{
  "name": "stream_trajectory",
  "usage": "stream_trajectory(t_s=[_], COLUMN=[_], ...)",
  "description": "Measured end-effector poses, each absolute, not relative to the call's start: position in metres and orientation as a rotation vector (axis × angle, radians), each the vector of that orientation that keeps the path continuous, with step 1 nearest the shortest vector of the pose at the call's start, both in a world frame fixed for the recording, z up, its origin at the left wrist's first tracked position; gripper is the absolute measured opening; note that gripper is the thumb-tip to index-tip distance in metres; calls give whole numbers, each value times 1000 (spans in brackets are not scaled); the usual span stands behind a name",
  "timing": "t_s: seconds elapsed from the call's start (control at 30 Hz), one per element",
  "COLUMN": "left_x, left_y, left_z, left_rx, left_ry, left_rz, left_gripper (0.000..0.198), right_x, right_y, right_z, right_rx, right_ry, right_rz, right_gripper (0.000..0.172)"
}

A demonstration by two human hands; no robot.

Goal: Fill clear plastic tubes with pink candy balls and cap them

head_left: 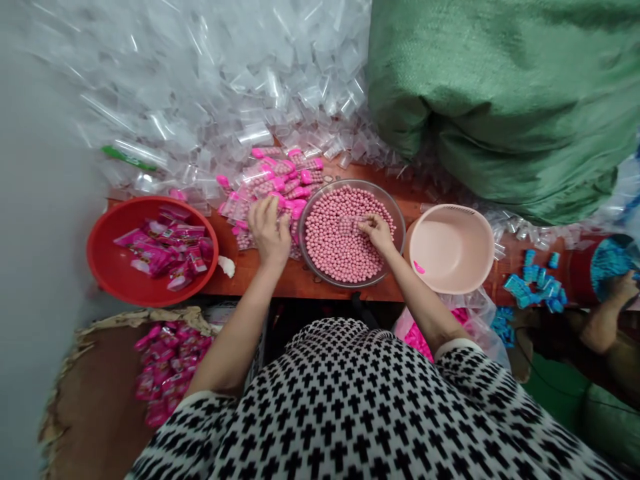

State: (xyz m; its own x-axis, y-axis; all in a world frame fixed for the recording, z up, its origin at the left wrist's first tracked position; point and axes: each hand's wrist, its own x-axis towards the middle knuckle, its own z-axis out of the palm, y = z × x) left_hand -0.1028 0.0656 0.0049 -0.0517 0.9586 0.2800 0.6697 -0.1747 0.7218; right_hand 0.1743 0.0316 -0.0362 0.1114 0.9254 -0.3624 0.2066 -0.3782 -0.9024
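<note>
My right hand (379,233) is inside a clear round bowl (401,227) of small pink beads (330,250). Its fingers pinch a small clear plastic tube (349,225), which lies over the beads; whether beads are in it is hard to tell. To the left of the bowl, my left hand (270,233) hovers at the near side of a pile of bead-filled tubes with bright pink caps (285,177). Its fingers are slightly bent, thumb apart, and nothing shows in them.
A red basin (100,250) with pink packets stands left, above a carton (95,393) of similar packets. Right of the bowl is a pale pink basin (450,250). Empty clear tubes (270,87) and a green sack (500,100) fill the back. Another person's hand (623,290) works far right.
</note>
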Motion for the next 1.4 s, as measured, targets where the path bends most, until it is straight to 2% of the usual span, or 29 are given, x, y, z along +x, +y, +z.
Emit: stream_trajectory(t_s=[0.13, 0.27, 0.43, 0.53, 0.63, 0.73, 0.87, 1.0, 1.2, 1.4], left_x=[-47, 5, 34, 40, 41, 30, 5, -13, -28, -33], left_y=[36, 25, 25, 21, 14, 2, -14, -25, -30, -33], left_z=[20, 14, -2, -1, 6, 15, 20, 17, 16, 16], left_rx=[1749, 1489, 1135, 937, 820, 755, 729, 774, 788, 902], left_ry=[1330, 1053, 919, 865, 850, 889, 1011, 1102, 1201, 1248], left_rz=[936, 782, 789, 781, 794, 834, 895, 897, 930, 896], left_gripper=[37, 49, 47, 50, 49, 47, 43, 44, 47, 46], right_x=[180, 182, 205, 252, 301, 310, 262, 214, 173, 160], right_y=[21, 9, -6, -23, -42, -47, -23, 14, 51, 2], right_z=[-12, 16, 35, 37, 35, 31, 27, 22, 13, 21], right_rx=[-1577, -1534, -1516, -1694, -1927, -1992, -1959, -2076, -2013, -1804], right_ry=[-917, -1011, -1042, -951, -917, -1048, -1638, -2131, -2156, -1902], right_rz=[1333, 1315, 1334, 1119, 919, 919, 911, 872, 850, 916], right_gripper=[51, 55, 47, 38, 28, 21, 16, 22, 20, 14])
